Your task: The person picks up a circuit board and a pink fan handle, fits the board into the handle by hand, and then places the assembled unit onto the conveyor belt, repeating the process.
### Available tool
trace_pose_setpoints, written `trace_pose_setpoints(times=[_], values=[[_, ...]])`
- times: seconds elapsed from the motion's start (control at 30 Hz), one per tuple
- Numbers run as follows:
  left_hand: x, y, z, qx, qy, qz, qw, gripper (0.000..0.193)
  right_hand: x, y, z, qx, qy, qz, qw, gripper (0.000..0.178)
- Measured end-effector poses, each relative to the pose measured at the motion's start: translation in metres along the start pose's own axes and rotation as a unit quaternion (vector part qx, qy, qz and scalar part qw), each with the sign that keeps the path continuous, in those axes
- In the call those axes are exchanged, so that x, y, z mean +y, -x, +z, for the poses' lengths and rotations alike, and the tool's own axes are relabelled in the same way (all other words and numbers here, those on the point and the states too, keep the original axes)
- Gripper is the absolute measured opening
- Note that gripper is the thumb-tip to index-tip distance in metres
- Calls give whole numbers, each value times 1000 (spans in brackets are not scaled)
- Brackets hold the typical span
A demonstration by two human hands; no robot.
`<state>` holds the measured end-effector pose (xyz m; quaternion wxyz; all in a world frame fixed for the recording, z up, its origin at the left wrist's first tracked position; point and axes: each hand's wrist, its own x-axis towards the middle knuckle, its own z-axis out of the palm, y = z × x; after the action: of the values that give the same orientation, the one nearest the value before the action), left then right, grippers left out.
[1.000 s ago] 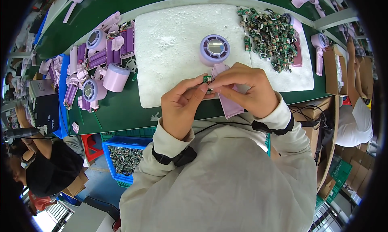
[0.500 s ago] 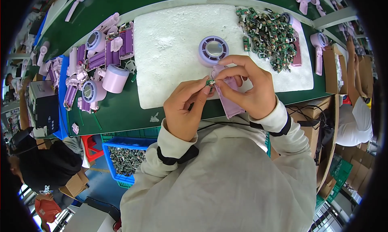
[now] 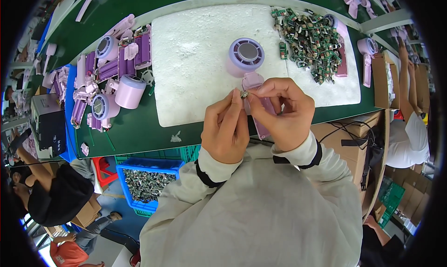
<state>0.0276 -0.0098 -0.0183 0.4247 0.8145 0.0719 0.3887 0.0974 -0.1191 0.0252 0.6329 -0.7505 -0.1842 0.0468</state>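
Observation:
A lilac hand-held fan [image 3: 247, 58], round head and flat handle, lies on the white foam mat [image 3: 195, 57]. My right hand [image 3: 281, 111] grips the fan's handle near the mat's front edge. My left hand [image 3: 226, 129] pinches a tiny green circuit board [image 3: 244, 94] with thumb and forefinger, right at the top of the handle, touching the right hand's fingertips. Most of the handle is hidden under my right hand.
A heap of small green circuit boards [image 3: 309, 32] lies at the mat's right end. Lilac fan shells and parts [image 3: 111, 76] crowd the green table [image 3: 135, 132] at left. A blue bin of boards [image 3: 146, 183] stands below the table. Other people sit at left and right.
Both hands and the fan have shifted a little to the right and nearer to me. The left fingers stay pinched on the small board at the handle.

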Motion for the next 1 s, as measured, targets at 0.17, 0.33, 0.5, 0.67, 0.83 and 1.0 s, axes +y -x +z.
trace_pose_setpoints(times=[0.17,0.33,0.5,0.67,0.83,1.0], values=[[5,-1,-6,-5,-20,2,1000,38,-5,2,-4,-21,22,-10,999,24],[3,-28,-22,-78,25,-12,997,36,-10,-27,-20,-76,67,-27,994,29],[7,-77,-35,-105,92,-45,989,33,-36,-91,-48,-161,13,60,985,36],[-14,-99,-26,-298,86,-67,948,19,-12,-204,-87,-262,-42,92,960,36],[-4,-87,37,-303,28,82,949,28,64,-328,-150,-171,-40,143,974,37],[-10,-86,76,-260,-67,101,958,32,58,-367,-150,74,274,33,958,31]])
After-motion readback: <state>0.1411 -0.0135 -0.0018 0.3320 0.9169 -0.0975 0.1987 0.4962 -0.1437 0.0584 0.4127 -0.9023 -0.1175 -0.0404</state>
